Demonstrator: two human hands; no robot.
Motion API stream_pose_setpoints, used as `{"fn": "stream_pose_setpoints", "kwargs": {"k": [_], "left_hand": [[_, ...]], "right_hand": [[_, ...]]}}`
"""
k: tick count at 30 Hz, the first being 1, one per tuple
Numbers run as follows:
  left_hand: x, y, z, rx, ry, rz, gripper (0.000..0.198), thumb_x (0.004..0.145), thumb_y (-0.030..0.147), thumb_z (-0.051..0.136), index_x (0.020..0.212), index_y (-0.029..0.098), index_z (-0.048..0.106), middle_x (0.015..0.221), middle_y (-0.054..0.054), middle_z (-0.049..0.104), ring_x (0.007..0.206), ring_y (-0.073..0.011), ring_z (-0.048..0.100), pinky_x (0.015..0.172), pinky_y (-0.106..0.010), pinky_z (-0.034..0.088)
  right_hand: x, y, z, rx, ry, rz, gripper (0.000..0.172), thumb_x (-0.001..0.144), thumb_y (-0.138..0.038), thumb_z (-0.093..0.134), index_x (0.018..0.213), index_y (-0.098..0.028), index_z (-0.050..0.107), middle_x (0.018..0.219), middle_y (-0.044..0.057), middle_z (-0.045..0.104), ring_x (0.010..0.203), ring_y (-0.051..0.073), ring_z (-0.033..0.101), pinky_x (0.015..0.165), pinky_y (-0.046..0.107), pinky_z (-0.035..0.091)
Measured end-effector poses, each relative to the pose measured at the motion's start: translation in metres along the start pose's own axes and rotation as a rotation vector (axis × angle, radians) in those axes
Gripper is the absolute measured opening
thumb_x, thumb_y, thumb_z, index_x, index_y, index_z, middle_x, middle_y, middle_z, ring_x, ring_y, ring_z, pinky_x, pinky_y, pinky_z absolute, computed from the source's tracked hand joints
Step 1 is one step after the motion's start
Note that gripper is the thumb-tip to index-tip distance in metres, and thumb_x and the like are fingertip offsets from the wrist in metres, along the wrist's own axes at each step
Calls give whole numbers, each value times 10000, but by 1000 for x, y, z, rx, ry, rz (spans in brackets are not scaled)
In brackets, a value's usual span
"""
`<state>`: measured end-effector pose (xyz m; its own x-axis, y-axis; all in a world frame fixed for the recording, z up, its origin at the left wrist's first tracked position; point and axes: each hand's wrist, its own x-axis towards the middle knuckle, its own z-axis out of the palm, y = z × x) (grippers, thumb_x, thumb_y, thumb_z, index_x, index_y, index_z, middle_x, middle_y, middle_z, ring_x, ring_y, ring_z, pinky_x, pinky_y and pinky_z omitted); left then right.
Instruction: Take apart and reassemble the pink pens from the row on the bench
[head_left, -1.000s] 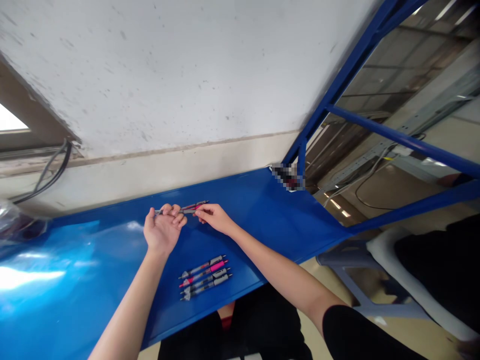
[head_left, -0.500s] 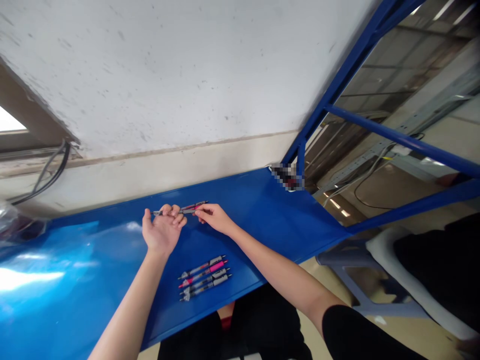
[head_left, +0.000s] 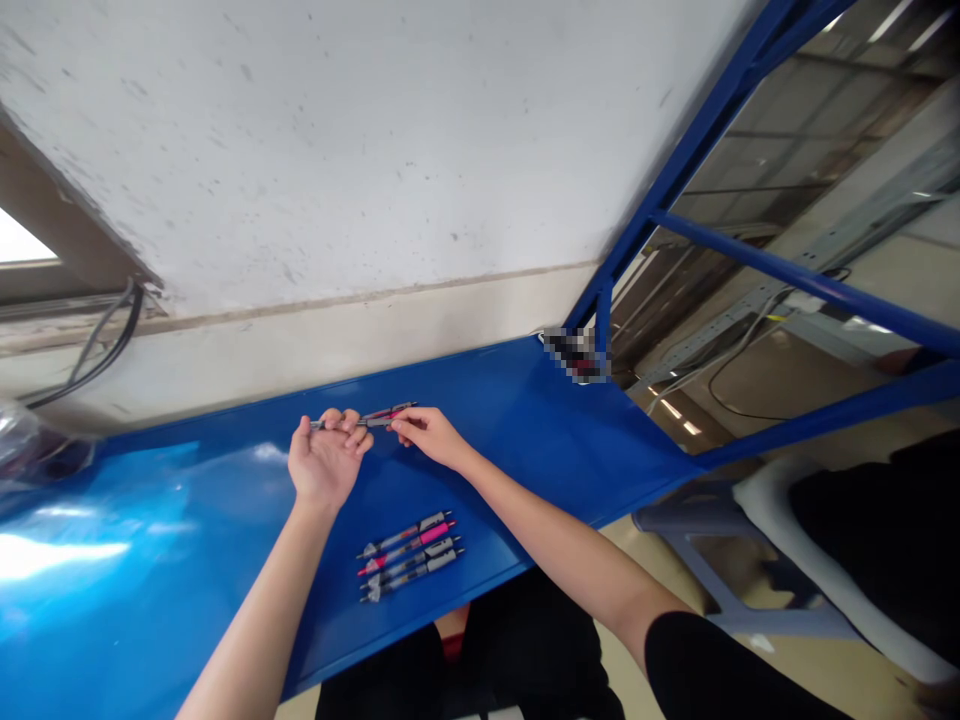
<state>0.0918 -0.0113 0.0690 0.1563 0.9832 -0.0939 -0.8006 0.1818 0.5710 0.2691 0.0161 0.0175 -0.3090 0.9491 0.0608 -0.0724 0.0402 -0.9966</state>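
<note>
My left hand (head_left: 328, 460) is turned palm up over the blue tabletop, its fingers curled round a grey ballpoint pen (head_left: 377, 422). The left thumb covers that pen's left end. At its right end, my right hand (head_left: 424, 432) pinches the same pen between thumb and fingertips. Just behind it runs a pink-and-black pen (head_left: 386, 412), partly hidden by both hands; I cannot tell whether it is held or lying. Closer to me, a row of several pens lies side by side, among them a pink pen (head_left: 433, 535) and a grey pen (head_left: 439, 561).
The blue table (head_left: 510, 400) runs along a white wall. A pixelated dark object (head_left: 574, 355) lies at its back right corner, beside a blue metal frame (head_left: 645, 225). Clear plastic bags (head_left: 37, 445) are at the far left. A plastic stool (head_left: 682, 530) stands at the right.
My left thumb has shifted right, onto the left end of the grey pen. My right hand and the row of pens have stayed put.
</note>
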Motion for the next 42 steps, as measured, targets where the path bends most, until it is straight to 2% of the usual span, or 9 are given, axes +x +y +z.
{"fn": "stream_pose_setpoints", "kwargs": {"k": [4, 9, 13, 17, 23, 28, 34, 39, 42], "left_hand": [[0, 0, -1, -6, -19, -7, 439, 895, 613, 476, 744, 201, 447, 745, -9, 462, 542, -129, 450, 529, -282, 416], [-1, -1, -1, -29, -24, -5, 339, 916, 483, 487, 741, 197, 438, 737, 2, 444, 528, -111, 423, 531, -263, 402], [-1, -1, -1, -25, -21, 4, 363, 900, 521, 477, 735, 201, 428, 742, -1, 441, 539, -119, 428, 539, -275, 410], [-1, -1, -1, -33, -16, -4, 339, 913, 482, 485, 735, 199, 433, 737, 4, 434, 534, -112, 421, 534, -263, 401], [-1, -1, -1, -25, 2, -2, 445, 909, 609, 461, 735, 200, 454, 744, -9, 460, 547, -125, 448, 539, -279, 420], [-1, -1, -2, -25, -6, 4, 352, 916, 489, 496, 727, 196, 451, 736, -1, 440, 545, -115, 430, 539, -264, 405], [-2, -2, -1, -30, 8, 11, 369, 918, 507, 468, 716, 201, 426, 723, 3, 423, 531, -114, 412, 522, -263, 391], [-2, -3, 1, -34, 5, 8, 349, 922, 501, 490, 759, 193, 506, 751, -23, 511, 551, -127, 470, 524, -271, 406], [2, -2, -2, 71, 20, 60, 428, 909, 583, 478, 880, 180, 621, 913, -104, 638, 617, -168, 547, 526, -298, 427]], "right_hand": [[0, 2, -2, -6, -1, -33, 337, 855, -472, 659, 865, -142, 723, 678, 7, 622, 611, 121, 557, 611, 258, 466], [-1, 2, -2, -27, -3, -42, 368, 862, -497, 645, 875, -139, 727, 678, 10, 623, 615, 123, 556, 629, 265, 471], [-1, 2, -1, -30, 0, -35, 382, 860, -515, 641, 877, -143, 727, 686, 12, 625, 623, 127, 563, 629, 264, 473], [0, 3, -2, -24, -3, -39, 377, 861, -513, 642, 877, -146, 728, 678, 10, 620, 614, 125, 555, 622, 261, 472], [0, 5, -3, -40, 0, -35, 375, 858, -518, 643, 871, -153, 726, 696, 16, 634, 619, 128, 558, 625, 264, 475], [0, 6, -4, -37, -2, -53, 364, 865, -508, 640, 868, -154, 727, 702, 18, 635, 621, 128, 560, 630, 266, 478], [1, 9, -5, -56, 1, -51, 372, 862, -520, 638, 879, -160, 728, 697, 17, 635, 622, 134, 562, 633, 272, 479], [0, 4, -6, -68, 12, -58, 387, 861, -534, 626, 862, -159, 721, 679, 16, 625, 613, 138, 556, 624, 275, 472], [-1, -2, -10, -97, 61, -61, 362, 855, -514, 629, 859, -163, 719, 659, 11, 620, 600, 139, 550, 624, 278, 466]]}}
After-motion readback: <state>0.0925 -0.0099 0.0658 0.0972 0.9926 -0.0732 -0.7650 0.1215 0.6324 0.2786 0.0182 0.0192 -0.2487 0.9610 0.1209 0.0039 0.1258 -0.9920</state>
